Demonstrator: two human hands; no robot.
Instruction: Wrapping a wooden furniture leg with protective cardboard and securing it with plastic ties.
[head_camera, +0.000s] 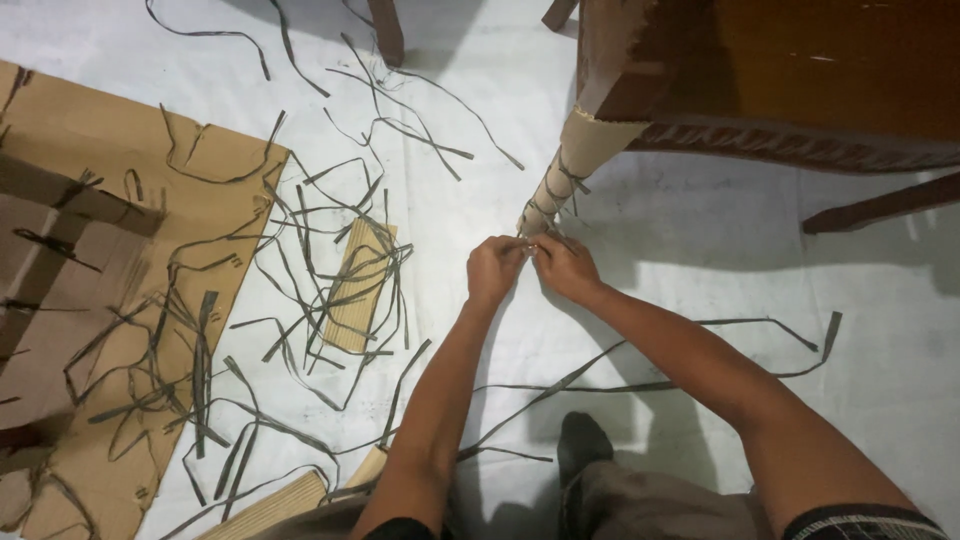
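Both hands meet at the foot of a cardboard-wrapped table leg (570, 175); the left hand (493, 268) and right hand (566, 266) pinch closed on a dark strap (545, 212) laced around it; loose straps (330, 270) lie left of them.

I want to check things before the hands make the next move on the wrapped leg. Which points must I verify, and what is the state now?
1. Both hands at the strap: left hand and right hand meet at the lower end of the wrapped leg: ok.
2. Cardboard wrap covers the leg: ok.
3. Strap crosses over the wrap: ok.
4. Knot tight: cannot tell.
5. Spare straps nearby on the floor: ok.
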